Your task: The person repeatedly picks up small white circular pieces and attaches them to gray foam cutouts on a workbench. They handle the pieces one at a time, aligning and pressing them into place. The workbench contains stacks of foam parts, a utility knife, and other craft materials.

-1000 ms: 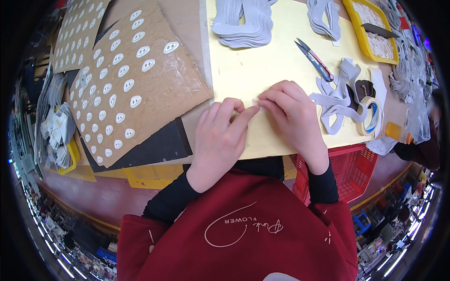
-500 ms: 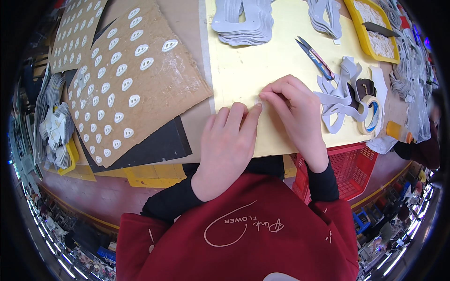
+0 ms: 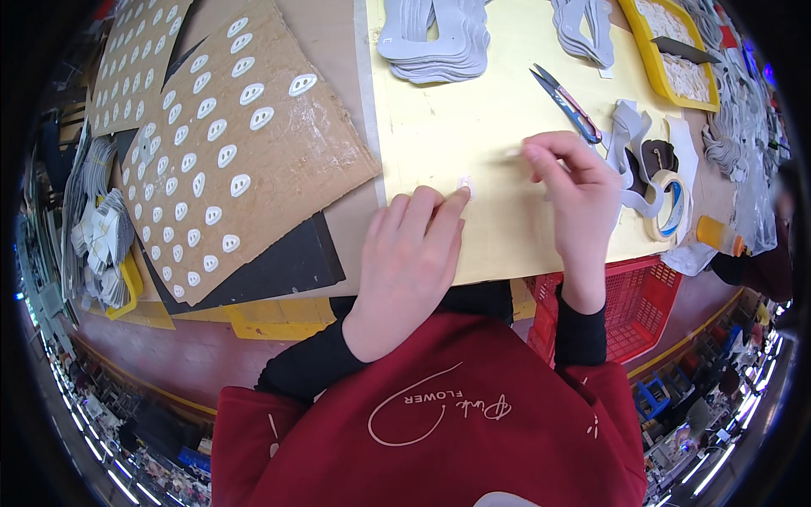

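My left hand (image 3: 411,253) lies flat on the yellow sheet (image 3: 507,245), fingers stretched out. Under its index fingertip sits a small white oval piece (image 3: 465,182), pressed against the sheet. To the right, my right hand (image 3: 576,182) is raised in a pinch, thumb against index finger. A tiny white sliver (image 3: 512,153), blurred, pokes out from that pinch. Beyond it lie thread snips (image 3: 568,106) with dark blades, near grey fabric strips (image 3: 627,139).
At left, a brown board (image 3: 279,152) carries rows of white two-holed pieces. Stacked grey cutouts (image 3: 435,51) lie at the back. A yellow tray (image 3: 639,42) holds small pale pieces. On the right are a tape roll (image 3: 667,207), an orange bottle (image 3: 718,237) and a red basket (image 3: 629,308).
My right hand has moved right, away from my left fingertips, with a white sliver in its pinch. The oval piece now shows under my left index finger, which has barely moved.
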Demonstrator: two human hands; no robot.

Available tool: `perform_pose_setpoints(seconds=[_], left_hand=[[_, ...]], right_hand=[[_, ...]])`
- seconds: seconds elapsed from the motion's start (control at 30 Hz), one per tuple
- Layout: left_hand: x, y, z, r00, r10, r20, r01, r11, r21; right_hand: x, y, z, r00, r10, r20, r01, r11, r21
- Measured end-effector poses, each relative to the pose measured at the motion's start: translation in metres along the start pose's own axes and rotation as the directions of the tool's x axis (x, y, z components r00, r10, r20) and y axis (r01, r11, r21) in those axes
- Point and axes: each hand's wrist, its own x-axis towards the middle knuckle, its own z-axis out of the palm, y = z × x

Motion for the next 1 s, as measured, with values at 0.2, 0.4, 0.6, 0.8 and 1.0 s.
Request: perform_pose_setpoints(seconds=[0.2, 0.4, 0.6, 0.8, 1.0], left_hand=[[0.006, -0.006, -0.002, 0.996, -0.085, 0.027, 0.089, 0.965, -0.245], [0.01, -0.005, -0.003, 0.986, -0.154, 0.059, 0.165, 0.939, -0.302], [0.016, -0.005, -0.005, 0.984, -0.162, 0.07, 0.175, 0.937, -0.301], [0.019, -0.007, -0.006, 0.981, -0.185, 0.055, 0.192, 0.911, -0.364], [0.018, -0.013, -0.008, 0.982, -0.18, 0.049, 0.185, 0.911, -0.369]], right_hand=[[0.002, 0.003, -0.028, 0.983, 0.004, -0.181, 0.027, 0.986, 0.166], [0.006, -0.021, -0.05, 0.824, -0.161, -0.543, 0.293, 0.942, 0.166], [0.022, -0.019, -0.063, 0.683, -0.184, -0.707, 0.267, 0.964, 0.006], [0.026, 0.017, -0.04, 0.878, -0.422, 0.225, 0.448, 0.563, -0.694], [0.031, -0.028, -0.037, 0.901, -0.343, 0.267, 0.427, 0.585, -0.689]])
